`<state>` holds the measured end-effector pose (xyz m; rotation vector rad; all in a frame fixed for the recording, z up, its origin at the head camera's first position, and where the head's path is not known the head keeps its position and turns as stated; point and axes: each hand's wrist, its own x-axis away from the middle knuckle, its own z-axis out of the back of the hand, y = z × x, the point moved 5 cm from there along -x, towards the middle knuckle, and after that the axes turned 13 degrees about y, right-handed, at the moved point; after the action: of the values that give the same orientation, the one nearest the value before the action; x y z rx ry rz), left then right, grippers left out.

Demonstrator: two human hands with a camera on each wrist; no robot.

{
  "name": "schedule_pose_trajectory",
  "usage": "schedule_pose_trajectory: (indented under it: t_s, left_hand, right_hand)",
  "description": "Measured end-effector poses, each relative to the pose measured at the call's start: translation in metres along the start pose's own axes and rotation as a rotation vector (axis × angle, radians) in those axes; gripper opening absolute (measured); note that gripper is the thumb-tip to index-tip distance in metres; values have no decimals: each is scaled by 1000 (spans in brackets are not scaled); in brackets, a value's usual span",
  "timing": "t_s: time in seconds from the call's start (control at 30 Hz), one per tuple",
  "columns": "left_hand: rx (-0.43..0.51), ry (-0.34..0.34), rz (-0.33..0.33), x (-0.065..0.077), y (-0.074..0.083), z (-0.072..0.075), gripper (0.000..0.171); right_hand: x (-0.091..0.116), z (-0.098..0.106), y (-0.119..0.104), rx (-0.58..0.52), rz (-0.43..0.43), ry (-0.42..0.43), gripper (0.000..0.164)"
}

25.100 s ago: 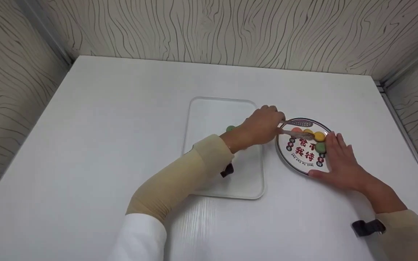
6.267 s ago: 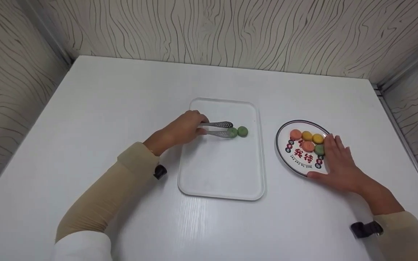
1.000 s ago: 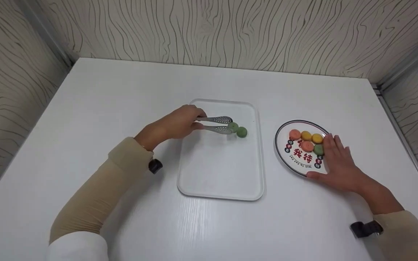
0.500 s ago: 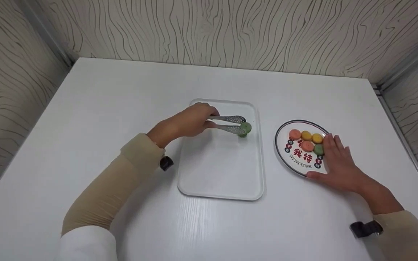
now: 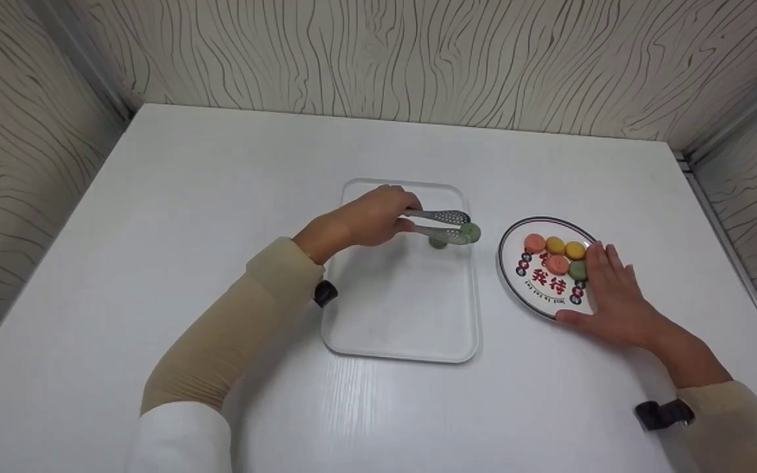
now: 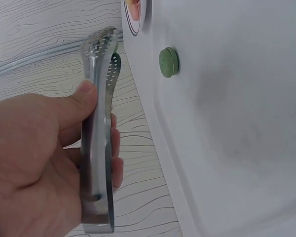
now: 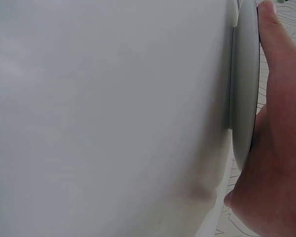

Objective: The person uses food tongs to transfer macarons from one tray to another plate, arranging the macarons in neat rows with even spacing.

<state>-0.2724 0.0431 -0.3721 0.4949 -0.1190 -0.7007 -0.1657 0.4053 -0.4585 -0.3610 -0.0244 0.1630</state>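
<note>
My left hand [image 5: 368, 217] grips metal tongs [image 5: 443, 234] with perforated tips, above the white tray [image 5: 398, 315]. Between the tips sits a green macaron [image 5: 470, 232], near the tray's right edge. A second green macaron [image 5: 438, 244] lies on the tray below the tongs, partly covered by them in the head view and fully seen as a green macaron [image 6: 167, 62] in the left wrist view. My right hand [image 5: 618, 299] rests along the right rim of a round plate [image 5: 511, 266], fingers straight and thumb spread. The plate carries orange, yellow and green macarons [image 5: 557, 265].
Tray and plate stand side by side on a white table [image 5: 221, 171], a narrow strip of tabletop between them. Patterned panels [image 5: 378, 59] enclose the back and sides. Each wrist wears a black strap piece [image 5: 664, 415].
Over the last second my left hand lifted one green macaron with the tongs and carried it rightward, away from the other one. The right hand and plate stayed put. An orange macaron joined the plate earlier.
</note>
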Motion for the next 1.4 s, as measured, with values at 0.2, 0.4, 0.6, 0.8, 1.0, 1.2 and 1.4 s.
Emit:
schedule_pose_trajectory:
  t_s: [0.2, 0.4, 0.6, 0.8, 1.0, 1.2, 1.4]
  left_hand:
    - [11, -20, -2, -9, 9, -7, 33]
    - [1, -35, 15, -15, 16, -15, 33]
    - [-8, -42, 3, -22, 23, -22, 35]
    - [-5, -49, 5, -28, 29, -28, 34]
    - [-29, -49, -16, -33, 36, -32, 32]
    - [-50, -47, -5, -39, 43, -38, 34]
    - [-67, -56, -5, -47, 51, -46, 35]
  right_hand:
    - [0, 1, 0, 2, 0, -1, 129]
    - [-1, 2, -1, -2, -2, -9, 129]
    - [-1, 2, -1, -4, -7, -9, 129]
    - [0, 2, -1, 7, 6, -3, 128]
    - [-1, 1, -2, 15, 9, -4, 127]
    - [-2, 2, -1, 13, 10, -2, 128]
    - [-1, 1, 0, 14, 2, -1, 129]
